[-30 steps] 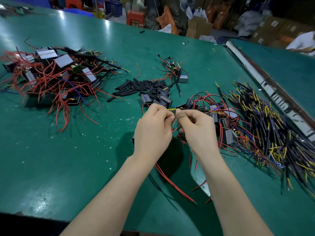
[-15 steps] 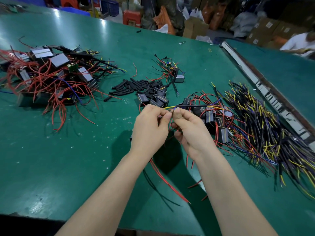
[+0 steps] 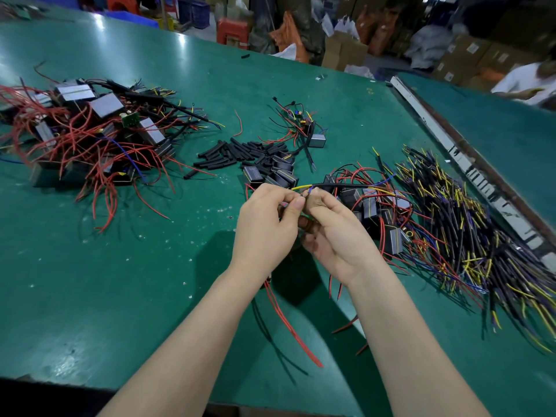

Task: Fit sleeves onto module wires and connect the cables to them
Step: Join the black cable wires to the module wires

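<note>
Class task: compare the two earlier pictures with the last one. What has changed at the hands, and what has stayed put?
The right hand has turned palm-up beside the left hand; both still pinch the wire ends of the black cable. The sleeves and wire piles lie unchanged.

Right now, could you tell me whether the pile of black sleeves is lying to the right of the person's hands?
No, the black sleeves lie on the green table beyond and left of both hands.

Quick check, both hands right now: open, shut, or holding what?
Left hand: fingers pinch the wire ends of the black cable.
Right hand: fingers curled, pinching the same wire ends from the other side.
</note>
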A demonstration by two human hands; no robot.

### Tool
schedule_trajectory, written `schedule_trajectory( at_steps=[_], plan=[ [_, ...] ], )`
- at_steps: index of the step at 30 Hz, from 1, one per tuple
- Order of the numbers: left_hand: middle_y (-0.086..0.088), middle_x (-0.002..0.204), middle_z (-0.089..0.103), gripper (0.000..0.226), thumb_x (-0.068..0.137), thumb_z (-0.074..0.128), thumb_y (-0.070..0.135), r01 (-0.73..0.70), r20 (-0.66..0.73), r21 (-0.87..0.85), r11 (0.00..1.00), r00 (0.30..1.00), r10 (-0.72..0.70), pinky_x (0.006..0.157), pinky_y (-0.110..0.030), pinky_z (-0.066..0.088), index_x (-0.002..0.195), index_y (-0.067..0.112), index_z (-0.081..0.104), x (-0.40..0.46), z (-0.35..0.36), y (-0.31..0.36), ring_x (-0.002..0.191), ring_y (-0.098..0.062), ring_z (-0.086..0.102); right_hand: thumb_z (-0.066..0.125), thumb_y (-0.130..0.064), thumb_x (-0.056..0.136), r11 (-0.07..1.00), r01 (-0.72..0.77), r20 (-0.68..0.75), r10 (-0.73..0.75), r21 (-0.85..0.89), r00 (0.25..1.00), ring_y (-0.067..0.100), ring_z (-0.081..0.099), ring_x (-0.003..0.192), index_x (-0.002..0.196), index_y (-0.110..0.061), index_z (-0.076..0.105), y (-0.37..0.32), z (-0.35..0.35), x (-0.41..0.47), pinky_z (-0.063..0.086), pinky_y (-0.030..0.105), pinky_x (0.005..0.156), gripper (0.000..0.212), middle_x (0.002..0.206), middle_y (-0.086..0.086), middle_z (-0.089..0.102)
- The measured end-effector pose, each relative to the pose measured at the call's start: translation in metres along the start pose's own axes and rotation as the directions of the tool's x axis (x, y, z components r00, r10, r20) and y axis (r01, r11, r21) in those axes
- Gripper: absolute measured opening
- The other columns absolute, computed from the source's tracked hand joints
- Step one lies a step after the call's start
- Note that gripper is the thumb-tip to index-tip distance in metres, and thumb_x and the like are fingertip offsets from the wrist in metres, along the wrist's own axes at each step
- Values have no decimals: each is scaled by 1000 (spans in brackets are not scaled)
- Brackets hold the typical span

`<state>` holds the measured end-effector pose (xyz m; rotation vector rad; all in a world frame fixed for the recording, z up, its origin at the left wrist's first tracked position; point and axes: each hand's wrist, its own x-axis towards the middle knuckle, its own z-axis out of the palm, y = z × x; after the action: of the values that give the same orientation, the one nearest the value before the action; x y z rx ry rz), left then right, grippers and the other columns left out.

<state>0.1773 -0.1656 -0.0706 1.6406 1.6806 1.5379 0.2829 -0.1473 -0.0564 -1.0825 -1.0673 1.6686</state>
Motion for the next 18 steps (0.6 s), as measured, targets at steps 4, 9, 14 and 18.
schedule_trajectory(
  at_steps=[4,9,14,18],
  plan=[
    [5,86,55,8,88,62,12,-12,9,31,999,1000,12,71,-21,35,82,13,68,-1,0,0,75,-9,48,54,-46,93,1000,-2,-77,4,21,997,5,55,56,59,-27,67,-2,3,1,34,18,47,41,66,-10,58],
    [6,85,52,8,88,62,12,-28,27,59,998,999,26,71,-28,39,82,13,68,-1,0,0,75,-12,47,59,-31,92,999,41,-70,-43,-36,997,2,48,51,66,-23,61,-3,3,0,33,13,43,27,61,-12,60],
    [3,88,55,9,88,61,14,-27,22,69,997,999,25,71,-28,38,85,11,69,-2,1,0,75,-14,49,57,-22,92,999,27,-101,-31,-43,994,3,48,52,68,-23,62,-5,3,0,32,14,43,24,56,-13,56],
    [5,85,54,8,88,62,12,0,1,48,999,1000,0,67,-20,31,84,12,70,-2,0,0,74,-11,47,58,-21,92,997,42,-104,-48,-67,993,4,50,53,66,-22,62,-5,2,-1,32,14,44,26,59,-12,56]
  ],
)
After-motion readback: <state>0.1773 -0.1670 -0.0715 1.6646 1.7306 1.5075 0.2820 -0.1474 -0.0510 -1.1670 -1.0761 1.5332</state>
